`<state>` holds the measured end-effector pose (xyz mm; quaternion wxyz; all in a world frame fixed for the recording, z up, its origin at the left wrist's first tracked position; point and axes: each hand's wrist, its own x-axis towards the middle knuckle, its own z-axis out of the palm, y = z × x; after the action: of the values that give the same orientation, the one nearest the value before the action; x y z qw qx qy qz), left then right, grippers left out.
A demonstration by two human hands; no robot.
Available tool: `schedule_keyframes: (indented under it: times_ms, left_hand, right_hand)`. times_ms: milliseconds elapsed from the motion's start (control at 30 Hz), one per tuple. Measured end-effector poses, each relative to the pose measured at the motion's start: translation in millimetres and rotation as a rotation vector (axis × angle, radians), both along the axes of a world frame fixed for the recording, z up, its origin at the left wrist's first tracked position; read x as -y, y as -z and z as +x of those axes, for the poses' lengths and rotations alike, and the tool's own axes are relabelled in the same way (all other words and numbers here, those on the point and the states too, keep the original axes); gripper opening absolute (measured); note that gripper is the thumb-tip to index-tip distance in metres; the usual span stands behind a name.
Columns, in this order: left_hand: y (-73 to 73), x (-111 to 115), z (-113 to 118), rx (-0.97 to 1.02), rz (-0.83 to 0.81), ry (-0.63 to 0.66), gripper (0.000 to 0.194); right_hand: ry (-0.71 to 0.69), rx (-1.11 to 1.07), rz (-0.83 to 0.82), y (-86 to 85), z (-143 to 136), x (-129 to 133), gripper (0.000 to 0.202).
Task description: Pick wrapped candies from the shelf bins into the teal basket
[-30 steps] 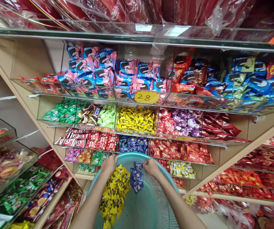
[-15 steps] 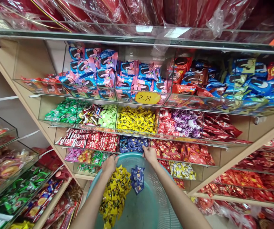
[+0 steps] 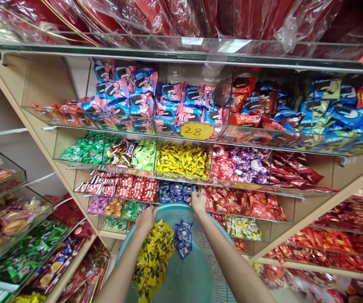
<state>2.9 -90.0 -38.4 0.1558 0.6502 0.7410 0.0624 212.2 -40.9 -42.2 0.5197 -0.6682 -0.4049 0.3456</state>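
A large teal plastic basket with perforated sides stands below the shelves. At its far rim, my left hand is closed over the edge on the left. My right hand is closed on the same rim further right, close to the bin of dark blue wrapped candies; both sets of fingertips are partly hidden. Inside the basket, a heap of yellow wrapped candies lies along the left side. Several dark blue packets lie beside that heap, touching it near the far wall.
Tiered clear shelves hold blue and pink cookie packs, more yellow candies, purple candies and red packets. A yellow price tag reads 28. Other stocked shelves flank both sides; plastic-wrapped red goods sit above.
The view has shifted very slightly, so the shelves sit a little lower and further right. My hands, the basket and its candies keep about the same arrangement.
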Motion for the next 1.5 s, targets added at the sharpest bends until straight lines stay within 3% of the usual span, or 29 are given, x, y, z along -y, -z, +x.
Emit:
schedule_keyframes:
  times_ms: [167,267,433,533,900,1033,1133,1200,1367,1500]
  left_hand:
    - [3.2,-2,-1,-0.002,0.004,0.005,0.042]
    - [4.3,-2,-1,0.004,0.005,-0.003,0.042]
    - [5.1,-2,0,0.004,0.005,-0.009,0.042]
    - [4.1,-1,0,-0.004,0.005,-0.014,0.043]
    - [-1.1,1,0,-0.038,0.01,0.005,0.042]
    - [-0.3,0,0,-0.041,0.019,0.007,0.042]
    - [0.0,0,0,-0.035,0.011,0.002,0.042]
    - [0.3,0,0,-0.027,0.007,0.001,0.043]
    - [1.1,1,0,-0.018,0.005,-0.013,0.042]
    - [-0.3,1,0,-0.024,-0.006,-0.017,0.042]
  right_hand:
    - [-0.086,-0.035,0.105,-16.7,7,25,0.023]
    - [-0.214,-0.008,0.108,-17.0,12,41,0.026]
    - [-0.516,0.001,-0.016,8.2,11,57,0.03]
    - [-0.592,0.006,-0.057,26.8,6,60,0.031]
    - [-0.486,0.058,-0.158,58.1,6,68,0.036]
    - [-0.357,0.266,-0.116,59.4,9,66,0.04]
    - [-0.26,0.466,-0.015,48.6,10,61,0.039]
    - [-0.261,0.479,0.061,35.1,10,54,0.036]
    - [-0.224,0.202,0.07,0.8,3,17,0.027]
    - [-0.15,0.067,-0.008,-5.7,-9,-14,0.028]
